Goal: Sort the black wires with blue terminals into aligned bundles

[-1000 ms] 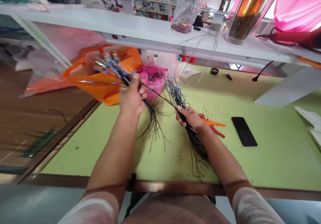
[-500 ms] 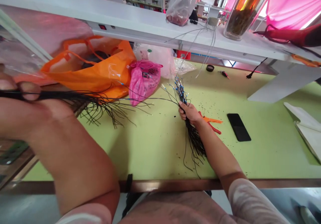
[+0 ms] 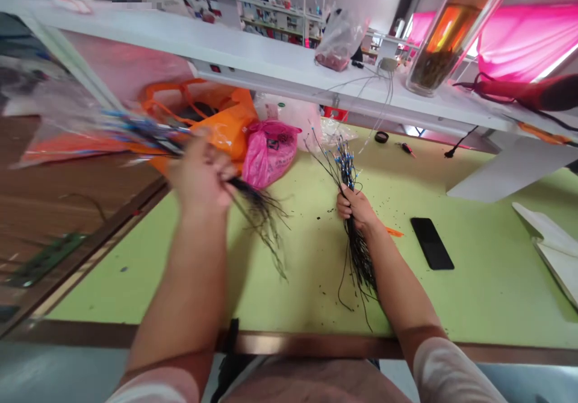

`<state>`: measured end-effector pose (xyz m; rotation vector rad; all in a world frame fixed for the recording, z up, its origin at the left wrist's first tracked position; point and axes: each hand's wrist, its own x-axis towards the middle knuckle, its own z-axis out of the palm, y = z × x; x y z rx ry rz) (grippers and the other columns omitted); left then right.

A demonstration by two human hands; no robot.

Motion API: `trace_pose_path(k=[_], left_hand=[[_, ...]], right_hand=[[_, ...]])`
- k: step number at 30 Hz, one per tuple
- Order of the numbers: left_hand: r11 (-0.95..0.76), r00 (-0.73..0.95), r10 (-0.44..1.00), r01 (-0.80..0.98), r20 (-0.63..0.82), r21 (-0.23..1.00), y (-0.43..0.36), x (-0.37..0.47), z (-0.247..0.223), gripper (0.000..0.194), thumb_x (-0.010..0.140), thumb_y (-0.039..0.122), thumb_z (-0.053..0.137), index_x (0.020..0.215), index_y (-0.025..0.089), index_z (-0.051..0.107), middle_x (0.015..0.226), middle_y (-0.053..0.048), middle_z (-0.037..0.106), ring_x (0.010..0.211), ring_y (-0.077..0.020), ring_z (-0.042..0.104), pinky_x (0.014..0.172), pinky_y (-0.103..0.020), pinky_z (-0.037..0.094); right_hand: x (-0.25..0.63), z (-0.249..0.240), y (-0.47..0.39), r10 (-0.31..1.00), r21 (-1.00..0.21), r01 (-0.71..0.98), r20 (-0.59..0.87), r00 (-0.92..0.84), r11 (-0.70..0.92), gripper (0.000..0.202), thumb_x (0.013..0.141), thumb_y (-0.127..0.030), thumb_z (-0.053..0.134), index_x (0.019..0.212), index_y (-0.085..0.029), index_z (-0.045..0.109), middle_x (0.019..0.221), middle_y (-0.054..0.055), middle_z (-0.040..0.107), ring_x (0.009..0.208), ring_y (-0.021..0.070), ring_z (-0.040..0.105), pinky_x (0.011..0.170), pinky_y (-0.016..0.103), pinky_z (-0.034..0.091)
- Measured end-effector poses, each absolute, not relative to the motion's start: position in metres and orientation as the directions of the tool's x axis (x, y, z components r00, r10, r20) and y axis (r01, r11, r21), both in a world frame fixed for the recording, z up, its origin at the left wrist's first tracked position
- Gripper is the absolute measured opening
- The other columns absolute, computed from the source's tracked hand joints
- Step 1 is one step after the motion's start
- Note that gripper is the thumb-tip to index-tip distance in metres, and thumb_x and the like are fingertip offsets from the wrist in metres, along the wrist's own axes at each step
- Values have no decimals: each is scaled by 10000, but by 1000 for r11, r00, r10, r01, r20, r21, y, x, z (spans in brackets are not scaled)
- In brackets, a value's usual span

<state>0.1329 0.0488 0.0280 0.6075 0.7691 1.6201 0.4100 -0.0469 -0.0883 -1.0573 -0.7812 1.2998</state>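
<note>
My left hand, smeared by motion, is closed round a bundle of thin black wires held above the table's left part. Blue and silvery ends stick out to its left, and loose black ends hang to the right. Over the middle of the table, my right hand grips a second bundle of black wires. Blue-tipped ends rise above that fist, while the long tails spread below it towards the front edge. A few strands lean out to the left. Behind my right wrist, an orange handle shows in part.
A black phone lies right of my right arm. An orange bag and a pink bag stand at the back left. Above runs a white shelf with a glass tumbler. Small black scraps dot the green table.
My left hand has come in from the far left towards the middle with its bundle, whose blue ends now show. The right hand still grips its wires. The view has shifted slightly.
</note>
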Motion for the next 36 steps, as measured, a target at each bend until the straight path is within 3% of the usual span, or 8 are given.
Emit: trace_pose_path(k=[3, 5, 8, 14, 18, 24, 32, 36], left_hand=[[131, 22, 987, -689, -160, 713, 44, 183, 2, 153, 994, 152, 673, 846, 132, 643, 570, 93, 272, 426, -49, 227, 368, -160, 174], [209, 107, 976, -686, -188, 697, 47, 205, -12, 159, 954, 191, 727, 831, 137, 642, 593, 82, 354, 425, -43, 266, 371, -158, 189], [214, 124, 976, -708, -180, 673, 52, 213, -23, 206, 887, 170, 745, 763, 149, 582, 695, 28, 535, 442, -35, 332, 377, -164, 204], [153, 134, 988, -777, -77, 611, 56, 196, -17, 195, 893, 298, 823, 891, 145, 702, 873, -61, 718, 528, -57, 472, 399, -169, 246], [86, 85, 996, -780, -31, 620, 56, 196, -15, 183, 892, 250, 851, 894, 135, 708, 875, -65, 724, 562, -57, 515, 421, -157, 249], [48, 52, 999, -765, -12, 642, 58, 192, -13, 246, 832, 279, 921, 876, 156, 712, 864, -39, 699, 547, -49, 453, 413, -168, 233], [-20, 2, 999, -790, 35, 612, 69, 176, -11, 167, 907, 269, 831, 857, 176, 701, 859, -24, 633, 550, -54, 408, 405, -179, 238], [-87, -62, 996, -745, 60, 662, 74, 170, -11, 225, 898, 336, 853, 849, 197, 684, 846, -31, 614, 559, -78, 390, 408, -201, 238]], right_hand=[[404, -79, -51, 996, -929, -369, -66, 66, -37, 627, 738, -677, 928, 827, -229, 499, 567, -134, 334, 423, 40, 223, 392, 207, 185], [401, -76, -53, 998, -930, -366, -57, 19, -47, 624, 738, -683, 928, 839, -228, 514, 564, -137, 331, 420, 39, 207, 387, 205, 176], [397, -74, -54, 998, -936, -346, -62, -28, -68, 622, 763, -676, 915, 812, -237, 477, 562, -134, 330, 419, 42, 204, 384, 207, 174], [392, -77, -53, 995, -942, -319, -91, -45, -100, 658, 737, -690, 927, 775, -236, 453, 560, -128, 337, 415, 39, 231, 387, 202, 183], [391, -78, -52, 995, -947, -307, -93, -16, -94, 653, 733, -691, 929, 762, -228, 469, 560, -122, 345, 414, 38, 246, 388, 198, 193], [393, -81, -52, 993, -962, -249, -110, -36, -115, 665, 778, -710, 886, 676, -223, 444, 553, -90, 374, 425, 47, 278, 385, 210, 231], [395, -86, -51, 989, -970, -195, -136, -54, -144, 669, 804, -727, 857, 624, -212, 468, 534, -72, 382, 424, 54, 293, 385, 216, 242], [394, -87, -50, 989, -973, -180, -140, -53, -147, 688, 797, -738, 859, 606, -214, 455, 517, -76, 360, 419, 54, 285, 382, 212, 243]])
